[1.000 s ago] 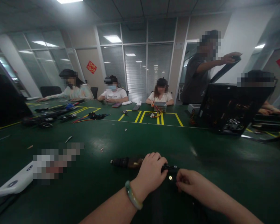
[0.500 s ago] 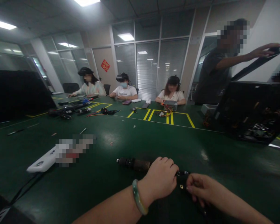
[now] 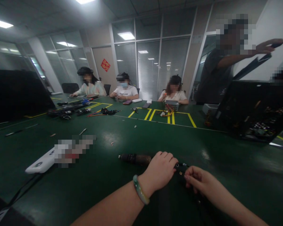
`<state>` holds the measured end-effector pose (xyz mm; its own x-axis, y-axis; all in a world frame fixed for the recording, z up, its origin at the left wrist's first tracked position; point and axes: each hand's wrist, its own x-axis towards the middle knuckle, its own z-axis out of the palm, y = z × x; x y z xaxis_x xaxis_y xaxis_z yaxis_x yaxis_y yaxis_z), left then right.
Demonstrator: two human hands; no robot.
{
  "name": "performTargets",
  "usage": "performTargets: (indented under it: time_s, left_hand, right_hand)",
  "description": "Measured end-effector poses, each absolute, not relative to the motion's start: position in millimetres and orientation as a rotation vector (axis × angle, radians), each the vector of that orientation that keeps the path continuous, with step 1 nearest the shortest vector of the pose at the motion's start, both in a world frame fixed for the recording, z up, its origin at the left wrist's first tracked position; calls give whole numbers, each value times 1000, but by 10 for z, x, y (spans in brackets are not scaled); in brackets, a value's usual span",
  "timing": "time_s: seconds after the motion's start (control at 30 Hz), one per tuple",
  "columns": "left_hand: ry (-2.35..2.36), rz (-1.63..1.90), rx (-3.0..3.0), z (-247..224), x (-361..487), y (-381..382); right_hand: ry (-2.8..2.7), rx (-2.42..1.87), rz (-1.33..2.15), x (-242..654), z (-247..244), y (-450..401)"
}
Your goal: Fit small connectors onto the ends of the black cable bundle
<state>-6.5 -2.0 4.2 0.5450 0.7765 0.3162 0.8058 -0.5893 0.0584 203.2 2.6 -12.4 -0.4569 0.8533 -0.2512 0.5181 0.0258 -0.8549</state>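
An electric screwdriver [image 3: 139, 159], dark and cylindrical, lies across the green table with its tip pointing left. My left hand [image 3: 161, 169], with a green bangle [image 3: 140, 190] on its wrist, is wrapped over the rear part of the screwdriver's body. At the screwdriver's back end, my right hand [image 3: 196, 179] pinches a small black piece [image 3: 180, 171] that carries a gold-coloured metal spot, apparently a cable connector. A dark cable seems to hang below my right fingers. Whether the connector is seated in the screwdriver is hard to see.
Left of my hands lies a white device [image 3: 41, 163] with a black strap. Tangled cables [image 3: 106, 111] and a grey metal box [image 3: 172, 105] are farther back. Black computer cases [image 3: 254, 110] flank the table. Several people sit opposite; one person [image 3: 214, 72] stands at the right.
My right hand has shifted slightly left and up in the picture, with the small black piece. My left hand and the screwdriver appear slightly higher. Across the table, a seated person's hand has risen.
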Motion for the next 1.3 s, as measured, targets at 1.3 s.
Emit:
performTargets:
  time_s: [1.3]
  left_hand:
    - [-1398,-588,-2877,-20,-47,-72]
  right_hand:
    - [-2092,-1459,959,1996,-252,-4]
